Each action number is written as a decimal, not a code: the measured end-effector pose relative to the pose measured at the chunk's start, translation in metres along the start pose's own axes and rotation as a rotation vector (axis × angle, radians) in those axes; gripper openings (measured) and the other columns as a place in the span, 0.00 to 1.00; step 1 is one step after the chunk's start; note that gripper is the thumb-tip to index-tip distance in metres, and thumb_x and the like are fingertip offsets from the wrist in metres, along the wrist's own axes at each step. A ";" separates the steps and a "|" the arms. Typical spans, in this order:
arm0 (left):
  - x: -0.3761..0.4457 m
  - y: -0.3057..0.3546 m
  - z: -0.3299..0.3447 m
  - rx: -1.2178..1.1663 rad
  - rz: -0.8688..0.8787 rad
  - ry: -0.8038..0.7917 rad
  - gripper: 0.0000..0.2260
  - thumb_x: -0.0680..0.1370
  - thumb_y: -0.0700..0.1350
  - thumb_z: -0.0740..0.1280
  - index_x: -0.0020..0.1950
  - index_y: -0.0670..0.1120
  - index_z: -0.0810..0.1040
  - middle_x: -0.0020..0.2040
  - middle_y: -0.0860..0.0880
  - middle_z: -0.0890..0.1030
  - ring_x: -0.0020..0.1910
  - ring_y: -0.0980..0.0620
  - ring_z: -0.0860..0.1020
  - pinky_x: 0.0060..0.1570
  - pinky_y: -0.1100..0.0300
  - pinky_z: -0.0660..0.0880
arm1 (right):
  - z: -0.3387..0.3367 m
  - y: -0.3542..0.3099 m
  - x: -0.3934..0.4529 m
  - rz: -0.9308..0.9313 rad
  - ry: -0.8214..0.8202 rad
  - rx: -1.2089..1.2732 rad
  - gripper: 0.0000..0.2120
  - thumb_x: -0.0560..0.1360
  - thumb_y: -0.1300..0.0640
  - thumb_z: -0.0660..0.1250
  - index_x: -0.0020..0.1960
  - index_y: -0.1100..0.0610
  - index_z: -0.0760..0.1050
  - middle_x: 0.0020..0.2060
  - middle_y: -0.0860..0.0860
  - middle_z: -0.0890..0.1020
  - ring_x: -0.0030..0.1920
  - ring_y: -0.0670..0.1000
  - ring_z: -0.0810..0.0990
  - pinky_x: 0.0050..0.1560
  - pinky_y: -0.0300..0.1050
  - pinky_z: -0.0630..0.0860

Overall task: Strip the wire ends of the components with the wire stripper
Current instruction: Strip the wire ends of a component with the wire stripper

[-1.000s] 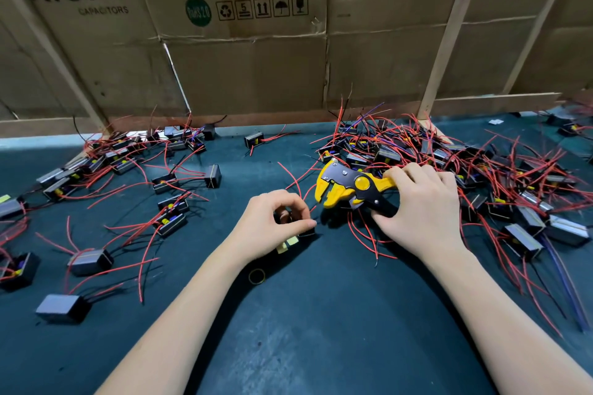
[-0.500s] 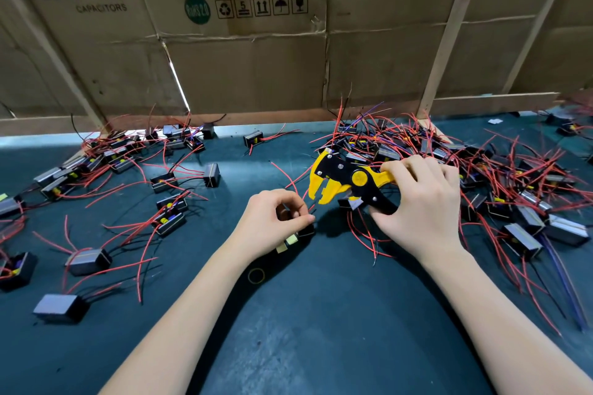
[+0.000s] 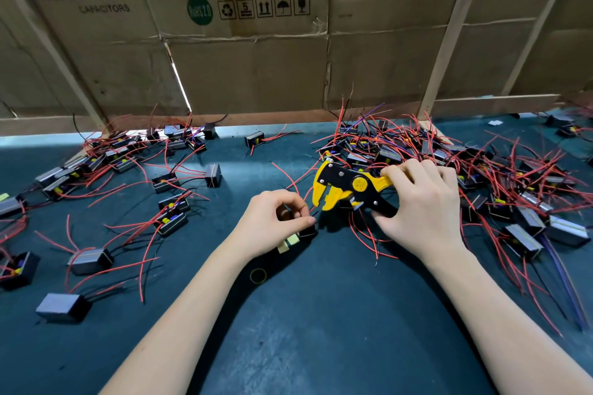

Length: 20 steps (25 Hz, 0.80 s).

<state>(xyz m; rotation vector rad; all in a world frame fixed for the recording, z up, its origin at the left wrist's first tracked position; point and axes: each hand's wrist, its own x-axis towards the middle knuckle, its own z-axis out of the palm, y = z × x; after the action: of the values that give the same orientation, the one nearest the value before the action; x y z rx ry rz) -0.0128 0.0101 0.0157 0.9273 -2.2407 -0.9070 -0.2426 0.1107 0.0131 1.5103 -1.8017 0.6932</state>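
Note:
My right hand [image 3: 423, 205] grips the handles of a yellow and black wire stripper [image 3: 345, 186], whose jaws point left and down, just above the mat. My left hand [image 3: 272, 221] holds a small black component [image 3: 306, 231] with yellow tape against the mat, thumb and fingers pinching at its wire end. The stripper's jaws sit a short way right of those fingertips. Red wires trail from under the tool.
A tangled heap of black components with red wires [image 3: 449, 163] lies at the right and behind the tool. More such components [image 3: 122, 176] are scattered over the left of the dark green mat [image 3: 321, 330]. Cardboard walls [image 3: 256, 67] close the back. A small yellow ring [image 3: 258, 275] lies by my left wrist.
My right hand has lifted the stripper slightly and swung its jaws down toward my left fingertips. My left hand has stayed in place on the component.

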 end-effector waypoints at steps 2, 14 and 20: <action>0.000 0.001 0.000 -0.003 -0.010 0.005 0.08 0.71 0.45 0.76 0.36 0.50 0.80 0.32 0.57 0.77 0.32 0.60 0.72 0.38 0.68 0.69 | 0.001 -0.001 0.000 -0.017 -0.003 -0.016 0.20 0.62 0.46 0.74 0.48 0.57 0.80 0.41 0.53 0.78 0.43 0.59 0.75 0.48 0.52 0.66; -0.001 0.010 0.004 0.047 -0.045 0.043 0.06 0.72 0.42 0.75 0.37 0.44 0.80 0.32 0.54 0.76 0.31 0.60 0.70 0.36 0.71 0.66 | 0.004 -0.006 0.000 -0.047 -0.033 -0.013 0.16 0.59 0.48 0.78 0.38 0.57 0.78 0.31 0.52 0.78 0.33 0.58 0.77 0.39 0.48 0.68; 0.000 0.004 0.004 0.061 -0.018 0.046 0.06 0.73 0.43 0.74 0.38 0.46 0.80 0.32 0.56 0.76 0.31 0.60 0.70 0.36 0.69 0.67 | 0.007 -0.008 -0.003 0.047 0.011 -0.014 0.20 0.61 0.43 0.77 0.43 0.57 0.80 0.36 0.53 0.80 0.36 0.59 0.77 0.41 0.50 0.70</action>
<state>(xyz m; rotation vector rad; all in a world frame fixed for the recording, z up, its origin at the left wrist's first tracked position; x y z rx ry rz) -0.0175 0.0137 0.0163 0.9868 -2.2349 -0.8211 -0.2354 0.1051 0.0061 1.4565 -1.8358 0.7092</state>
